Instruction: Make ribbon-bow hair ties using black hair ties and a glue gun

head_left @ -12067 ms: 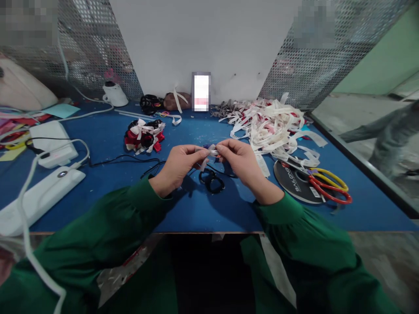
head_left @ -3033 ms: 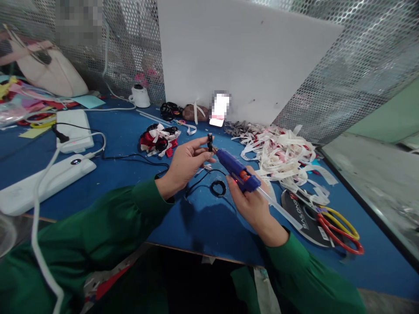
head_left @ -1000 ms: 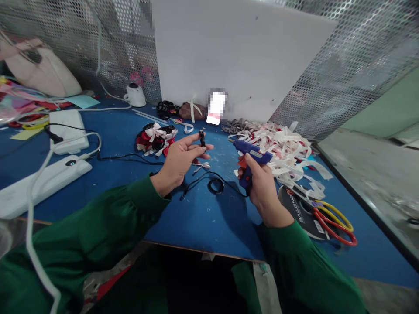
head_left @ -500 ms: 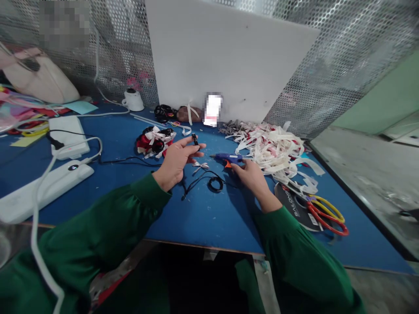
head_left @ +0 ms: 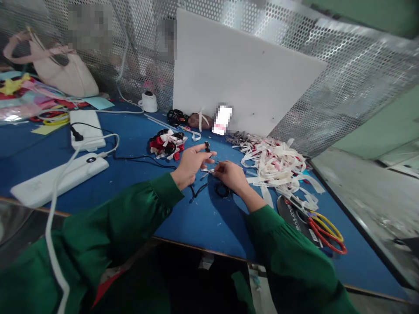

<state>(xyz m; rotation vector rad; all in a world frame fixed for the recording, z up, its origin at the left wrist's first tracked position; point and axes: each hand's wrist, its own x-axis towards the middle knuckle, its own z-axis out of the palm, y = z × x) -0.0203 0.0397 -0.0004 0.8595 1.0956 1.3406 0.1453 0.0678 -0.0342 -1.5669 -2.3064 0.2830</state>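
Note:
My left hand point(head_left: 190, 165) is raised a little above the table, thumb and fingers closed on a small black hair tie point(head_left: 207, 147). My right hand point(head_left: 231, 175) reaches in beside it, its fingertips pinched at the edge of a small white ribbon bow point(head_left: 205, 171). The blue glue gun is almost wholly hidden behind the right hand. Below the hands lie a black cord point(head_left: 195, 193) and a black ring or coil point(head_left: 222, 189). Left of my left hand sits a heap of red, white and black bows point(head_left: 166, 145).
A tangle of white ribbon strips point(head_left: 275, 161) covers the right side of the blue table. Scissors point(head_left: 327, 233) with red and yellow handles lie near a black card point(head_left: 291, 213). White power strips point(head_left: 62, 179) and cables occupy the left. A lit phone point(head_left: 222, 120) leans on the white board point(head_left: 242, 69).
My right hand has let go of the glue gun and moved left to the white bow. The left hand keeps the black piece. The whole view has shifted slightly.

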